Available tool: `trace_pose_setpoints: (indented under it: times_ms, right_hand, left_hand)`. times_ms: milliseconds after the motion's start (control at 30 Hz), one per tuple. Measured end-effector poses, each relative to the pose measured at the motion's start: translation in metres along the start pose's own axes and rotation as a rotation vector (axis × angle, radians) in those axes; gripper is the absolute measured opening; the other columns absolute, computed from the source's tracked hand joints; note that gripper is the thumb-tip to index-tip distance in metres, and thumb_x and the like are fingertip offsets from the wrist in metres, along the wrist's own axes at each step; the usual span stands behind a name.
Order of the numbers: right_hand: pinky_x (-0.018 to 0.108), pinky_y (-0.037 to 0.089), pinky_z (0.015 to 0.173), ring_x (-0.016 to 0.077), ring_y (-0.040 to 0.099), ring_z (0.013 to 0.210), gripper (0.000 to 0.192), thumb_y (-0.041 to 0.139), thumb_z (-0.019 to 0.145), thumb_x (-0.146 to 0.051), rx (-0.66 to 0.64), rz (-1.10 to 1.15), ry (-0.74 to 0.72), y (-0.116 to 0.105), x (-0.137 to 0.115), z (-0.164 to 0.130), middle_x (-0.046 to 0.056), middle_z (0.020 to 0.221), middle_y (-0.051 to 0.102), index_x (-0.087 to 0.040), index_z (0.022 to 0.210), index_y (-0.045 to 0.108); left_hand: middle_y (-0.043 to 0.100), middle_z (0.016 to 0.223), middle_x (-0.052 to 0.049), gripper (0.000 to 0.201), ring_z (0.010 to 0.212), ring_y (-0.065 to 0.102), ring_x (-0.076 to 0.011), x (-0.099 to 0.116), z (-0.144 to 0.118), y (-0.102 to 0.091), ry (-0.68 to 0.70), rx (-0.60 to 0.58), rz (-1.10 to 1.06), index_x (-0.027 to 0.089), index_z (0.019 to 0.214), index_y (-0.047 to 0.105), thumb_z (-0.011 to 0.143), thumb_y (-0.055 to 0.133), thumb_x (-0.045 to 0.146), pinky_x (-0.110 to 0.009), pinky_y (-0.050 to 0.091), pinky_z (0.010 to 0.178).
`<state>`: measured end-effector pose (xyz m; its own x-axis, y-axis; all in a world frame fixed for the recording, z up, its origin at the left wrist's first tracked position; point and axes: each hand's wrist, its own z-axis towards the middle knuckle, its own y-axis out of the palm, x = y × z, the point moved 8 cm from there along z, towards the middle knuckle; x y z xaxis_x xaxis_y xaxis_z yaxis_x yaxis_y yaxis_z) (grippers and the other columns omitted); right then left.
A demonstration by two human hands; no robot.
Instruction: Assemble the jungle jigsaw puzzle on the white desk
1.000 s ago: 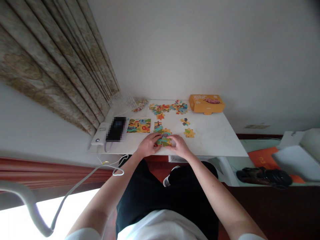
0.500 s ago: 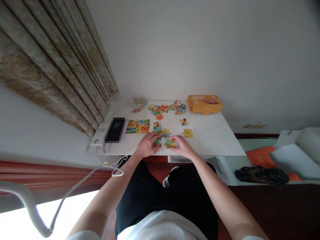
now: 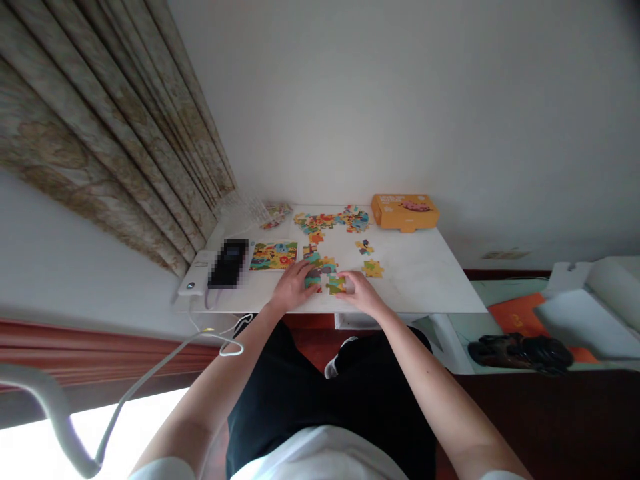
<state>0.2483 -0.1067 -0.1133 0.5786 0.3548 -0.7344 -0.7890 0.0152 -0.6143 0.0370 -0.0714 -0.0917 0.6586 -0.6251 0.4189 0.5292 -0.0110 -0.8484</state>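
A partly joined jigsaw puzzle (image 3: 327,267) with green, yellow and teal pieces lies near the table's front edge. My left hand (image 3: 291,287) holds its left side, thumb and fingers pressed on the pieces and covering some of them. My right hand (image 3: 364,293) pinches the right edge of a green and yellow puzzle piece (image 3: 336,285) between thumb and fingers. A narrow gap separates this piece from those beside my left thumb. To the right lie a yellow puzzle piece group (image 3: 373,269) and a small dark-and-yellow one (image 3: 365,247).
A picture card (image 3: 274,255) lies left of the puzzle, beside a blurred-out dark device (image 3: 229,263) on a white box. Several loose pieces (image 3: 325,220) are heaped at the back. An orange puzzle box (image 3: 405,212) stands back right on the white table (image 3: 420,267).
My left hand's fingers have flattened slightly over the joined pieces. My right hand keeps its pinch on the piece. The whole view has shifted a little.
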Motion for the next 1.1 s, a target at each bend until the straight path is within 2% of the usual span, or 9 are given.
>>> trace_pose_setpoints:
  times_ms: [133, 300, 400, 533, 633, 800, 867, 1100]
  right_hand:
    - [0.044, 0.052, 0.104, 0.0271, 0.067, 0.116, 0.049, 0.089, 0.077, -0.022, 0.010, -0.005, -0.018, -0.001, 0.000, -0.002, 0.009, 0.121, 0.073, -0.024, 0.121, 0.068]
    - [0.044, 0.053, 0.104, 0.0268, 0.067, 0.116, 0.050, 0.089, 0.078, -0.021, -0.005, 0.010, -0.007, -0.001, 0.001, -0.005, 0.009, 0.122, 0.073, -0.025, 0.123, 0.068]
    - [0.044, 0.052, 0.105, 0.0270, 0.067, 0.117, 0.051, 0.088, 0.078, -0.021, -0.005, 0.010, 0.003, -0.001, 0.002, -0.006, 0.009, 0.122, 0.072, -0.026, 0.124, 0.067]
    - [0.046, 0.052, 0.106, 0.0281, 0.066, 0.118, 0.053, 0.089, 0.078, -0.024, 0.015, 0.000, 0.004, -0.003, 0.001, -0.007, 0.009, 0.124, 0.071, -0.027, 0.126, 0.066]
    - [0.046, 0.051, 0.107, 0.0284, 0.065, 0.120, 0.055, 0.089, 0.077, -0.024, 0.023, -0.003, 0.016, -0.004, 0.002, -0.008, 0.009, 0.125, 0.071, -0.026, 0.127, 0.066]
    - [0.044, 0.051, 0.107, 0.0275, 0.066, 0.120, 0.056, 0.089, 0.077, -0.023, 0.010, 0.003, 0.039, -0.001, 0.007, -0.008, 0.009, 0.126, 0.071, -0.026, 0.128, 0.066]
    - [0.044, 0.051, 0.107, 0.0275, 0.066, 0.120, 0.056, 0.089, 0.077, -0.022, 0.004, -0.001, 0.039, 0.000, 0.008, -0.007, 0.009, 0.126, 0.071, -0.026, 0.128, 0.066]
    - [0.046, 0.051, 0.108, 0.0279, 0.065, 0.121, 0.057, 0.088, 0.078, -0.021, -0.010, -0.014, 0.022, -0.001, 0.003, -0.006, 0.009, 0.126, 0.071, -0.027, 0.130, 0.064]
  left_hand:
    - [0.058, 0.150, -0.013, 0.054, 0.141, 0.054, -0.0312, -0.010, 0.012, 0.001, -0.065, 0.024, 0.045, 0.025, 0.148, 0.053, 0.097, 0.066, 0.040, -0.055, 0.039, 0.123]
    - [0.053, 0.156, -0.016, 0.052, 0.147, 0.048, -0.0316, -0.014, 0.028, 0.011, -0.207, -0.118, 0.221, 0.022, 0.151, 0.050, 0.102, 0.057, 0.040, -0.055, 0.030, 0.127]
    - [0.053, 0.156, -0.015, 0.049, 0.146, 0.049, -0.0308, -0.015, 0.035, 0.014, -0.222, -0.181, 0.260, 0.024, 0.149, 0.053, 0.104, 0.054, 0.042, -0.055, 0.026, 0.128]
    - [0.054, 0.156, -0.012, 0.046, 0.146, 0.049, -0.0290, -0.022, 0.041, 0.016, -0.201, -0.198, 0.216, 0.026, 0.148, 0.054, 0.105, 0.053, 0.043, -0.057, 0.024, 0.128]
    - [0.056, 0.155, -0.012, 0.045, 0.146, 0.050, -0.0281, -0.022, 0.039, 0.014, -0.160, -0.144, 0.192, 0.025, 0.147, 0.055, 0.105, 0.053, 0.041, -0.055, 0.023, 0.129]
    - [0.063, 0.145, -0.011, 0.037, 0.139, 0.055, -0.0254, -0.018, 0.023, -0.001, -0.112, 0.055, 0.150, 0.022, 0.140, 0.060, 0.105, 0.050, 0.029, -0.049, 0.027, 0.130]
    - [0.065, 0.141, -0.011, 0.035, 0.135, 0.058, -0.0257, -0.019, 0.015, -0.004, -0.123, 0.098, 0.138, 0.022, 0.135, 0.063, 0.102, 0.051, 0.024, -0.049, 0.031, 0.129]
    - [0.065, 0.136, -0.012, 0.036, 0.130, 0.060, -0.0278, -0.017, 0.007, -0.001, -0.072, 0.085, 0.134, 0.022, 0.132, 0.064, 0.098, 0.052, 0.019, -0.050, 0.042, 0.123]
